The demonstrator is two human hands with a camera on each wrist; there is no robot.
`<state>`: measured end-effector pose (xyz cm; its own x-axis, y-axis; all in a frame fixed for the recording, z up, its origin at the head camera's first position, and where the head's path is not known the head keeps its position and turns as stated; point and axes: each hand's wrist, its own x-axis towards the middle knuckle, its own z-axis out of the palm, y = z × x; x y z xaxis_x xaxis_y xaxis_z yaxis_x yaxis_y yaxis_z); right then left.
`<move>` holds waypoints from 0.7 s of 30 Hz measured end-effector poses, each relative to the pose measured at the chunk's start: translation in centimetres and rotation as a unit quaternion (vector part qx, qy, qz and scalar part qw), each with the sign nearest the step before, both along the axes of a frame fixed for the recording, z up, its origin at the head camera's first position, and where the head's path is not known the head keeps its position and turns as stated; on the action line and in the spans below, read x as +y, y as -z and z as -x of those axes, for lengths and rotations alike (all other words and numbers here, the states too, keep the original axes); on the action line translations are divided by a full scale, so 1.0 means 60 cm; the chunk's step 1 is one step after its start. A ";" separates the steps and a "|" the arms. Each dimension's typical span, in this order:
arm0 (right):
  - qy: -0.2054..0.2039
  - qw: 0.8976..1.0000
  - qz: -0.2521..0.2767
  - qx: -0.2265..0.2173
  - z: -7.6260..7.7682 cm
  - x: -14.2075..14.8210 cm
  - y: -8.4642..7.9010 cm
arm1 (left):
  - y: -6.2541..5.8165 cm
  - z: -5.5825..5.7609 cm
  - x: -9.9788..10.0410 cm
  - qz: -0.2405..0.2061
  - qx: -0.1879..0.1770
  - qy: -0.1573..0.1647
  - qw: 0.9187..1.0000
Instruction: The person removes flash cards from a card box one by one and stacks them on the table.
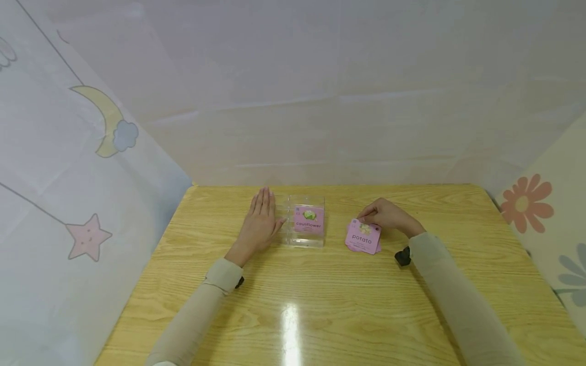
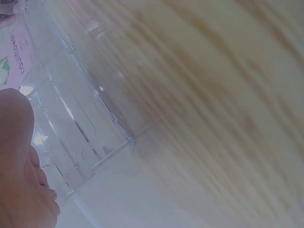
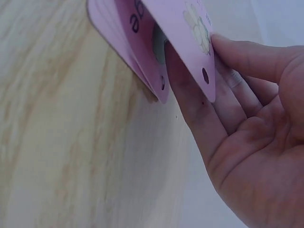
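A clear plastic case (image 1: 306,242) lies on the table, with a pink "cauliflower" card (image 1: 309,223) in its right half. My left hand (image 1: 260,221) rests on the case's left side, fingers straight and together; in the left wrist view the clear case (image 2: 90,123) shows past the thumb. To the right, my right hand (image 1: 386,214) pinches the pink "potato" card (image 1: 362,238) at its top edge between thumb and fingers. In the right wrist view this potato card (image 3: 190,42) is tilted up from a small stack of pink cards (image 3: 118,42) beneath it.
The wooden table (image 1: 302,284) carries the case and cards near its back edge. A pale cloth wall (image 1: 320,101) rises behind, and printed side cloths (image 1: 50,254) flank the table. A black wrist device (image 1: 403,256) hangs at the right cuff.
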<state>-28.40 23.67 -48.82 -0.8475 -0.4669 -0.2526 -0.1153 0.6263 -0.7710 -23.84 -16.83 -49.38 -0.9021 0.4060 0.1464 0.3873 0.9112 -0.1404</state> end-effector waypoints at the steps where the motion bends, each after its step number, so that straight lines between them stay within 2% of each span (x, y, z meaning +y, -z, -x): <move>1: -0.001 1.000 -0.001 0.003 0.000 0.000 0.000 | 0.000 0.000 0.000 -0.001 -0.001 0.000 1.000; 6: -0.008 1.000 -0.008 0.023 0.002 -0.002 -0.001 | -0.002 -0.002 0.001 -0.003 -0.001 0.000 1.000; 11: -0.008 1.000 -0.007 0.024 0.004 -0.004 0.001 | -0.002 -0.001 0.002 -0.001 0.008 0.001 1.000; 21: -0.013 0.998 -0.020 0.051 0.009 -0.013 0.015 | -0.002 -0.001 0.003 -0.002 0.009 -0.003 1.000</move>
<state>-28.95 22.90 -49.74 -0.8577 -0.4801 -0.1842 -0.2088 0.6524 -0.7285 -23.80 -16.66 -49.26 -0.9019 0.3997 0.1636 0.3792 0.9142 -0.1432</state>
